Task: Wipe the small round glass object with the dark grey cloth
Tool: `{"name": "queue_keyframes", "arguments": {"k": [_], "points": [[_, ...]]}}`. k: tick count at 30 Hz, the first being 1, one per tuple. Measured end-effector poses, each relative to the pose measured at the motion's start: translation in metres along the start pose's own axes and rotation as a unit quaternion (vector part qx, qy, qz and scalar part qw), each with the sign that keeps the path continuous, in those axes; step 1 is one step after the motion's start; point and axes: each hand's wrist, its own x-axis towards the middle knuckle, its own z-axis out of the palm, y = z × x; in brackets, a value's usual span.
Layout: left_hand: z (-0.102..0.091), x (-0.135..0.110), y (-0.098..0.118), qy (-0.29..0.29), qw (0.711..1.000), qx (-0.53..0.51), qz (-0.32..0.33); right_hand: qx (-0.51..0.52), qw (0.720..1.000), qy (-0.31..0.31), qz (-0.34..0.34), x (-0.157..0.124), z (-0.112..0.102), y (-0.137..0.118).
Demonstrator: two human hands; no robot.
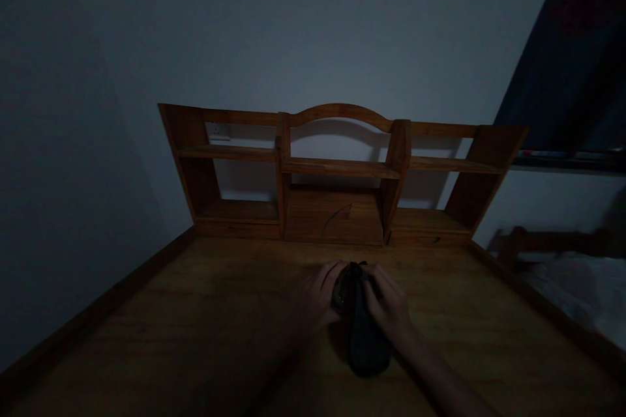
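A small dark cloth item (366, 339), perhaps a sock or pouch, lies on the wooden desk (171, 326) in dim light. My left hand (317, 296) grips its far end from the left, fingers curled round it. My right hand (387, 303) grips the same end from the right, fingers bent over the fabric. The item's near end rests on the desk between my forearms. What it is exactly I cannot make out in the gloom.
A wooden shelf unit (337, 169) with an arched top stands at the back of the desk against a pale wall. A raised rim edges the desk on both sides. To the right are a wooden bed frame (552, 241) and pale bedding (577, 293).
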Motion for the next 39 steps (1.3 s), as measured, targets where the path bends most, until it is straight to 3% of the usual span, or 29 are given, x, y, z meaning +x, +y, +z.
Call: {"name": "queue_keyframes", "arguments": {"k": [4, 7, 10, 13, 15, 17, 20, 26, 33, 36, 39], "points": [[0.005, -0.002, -0.011, -0.020, 0.999, -0.028, 0.013, 0.069, 0.995, 0.001, 0.075, 0.003, 0.003, 0.002], [0.008, -0.003, -0.019, -0.019, 0.999, -0.029, 0.030, 0.168, 0.969, -0.026, 0.177, 0.008, 0.004, 0.000], [0.008, -0.003, -0.019, -0.013, 0.999, -0.023, 0.043, 0.301, 0.906, -0.046, 0.294, 0.010, 0.005, -0.001], [0.003, -0.002, -0.014, -0.003, 0.998, -0.004, 0.063, 0.413, 0.831, -0.052, 0.368, 0.008, 0.010, 0.005], [-0.001, 0.000, -0.009, 0.009, 0.996, 0.016, 0.084, 0.460, 0.800, -0.071, 0.377, 0.007, 0.015, 0.010], [-0.005, 0.002, -0.006, 0.018, 0.994, 0.035, 0.100, 0.488, 0.787, -0.084, 0.368, 0.007, 0.019, 0.016], [-0.008, 0.004, -0.005, 0.011, 0.994, 0.047, 0.094, 0.484, 0.788, -0.077, 0.372, 0.008, 0.021, 0.021], [-0.006, 0.008, -0.009, 0.018, 1.000, -0.023, -0.012, 0.441, 0.800, -0.080, 0.399, 0.011, 0.019, 0.018], [-0.002, 0.018, -0.001, 0.097, 0.986, -0.112, -0.073, 0.563, 0.706, -0.081, 0.422, 0.014, 0.014, 0.008], [0.000, 0.018, -0.003, 0.111, 0.983, -0.121, -0.082, 0.584, 0.694, -0.099, 0.410, 0.015, 0.010, 0.005], [0.004, 0.017, -0.007, 0.120, 0.981, -0.120, -0.096, 0.584, 0.699, -0.099, 0.402, 0.015, 0.009, 0.003]]}}
